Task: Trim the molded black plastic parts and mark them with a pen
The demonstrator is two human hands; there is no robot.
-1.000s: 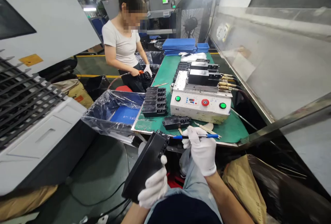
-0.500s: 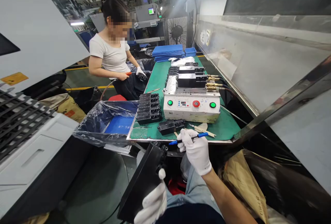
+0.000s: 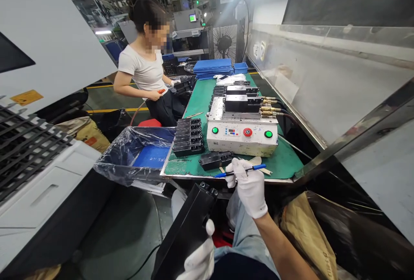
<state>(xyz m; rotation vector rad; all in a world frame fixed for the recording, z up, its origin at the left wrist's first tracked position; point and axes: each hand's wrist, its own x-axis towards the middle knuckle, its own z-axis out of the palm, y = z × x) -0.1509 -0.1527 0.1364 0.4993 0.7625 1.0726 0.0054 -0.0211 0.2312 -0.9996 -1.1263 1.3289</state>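
My left hand (image 3: 199,259), in a white glove, is closed on a long black plastic housing (image 3: 183,232) held tilted over my lap. Two small round fittings show at its upper end. My right hand (image 3: 250,185), gloved too, pinches a blue pen (image 3: 259,167) near the table's front edge. The pen's blue tip points left, above the housing and apart from it. Just beyond my right hand, another black housing (image 3: 215,160) lies on the green table (image 3: 181,169), beside pale flat sticks (image 3: 257,160).
A white machine (image 3: 242,138) with green and red buttons carries a black housing on top. Several more housings (image 3: 187,137) stand in a row left of it. A plastic-lined blue bin (image 3: 150,157) is at the table's left, where a co-worker (image 3: 144,64) holds a black part.
The view has shifted slightly, so most things sit a little further right and lower. Both hands keep their holds. The co-worker's gloved hand and black part have changed position.
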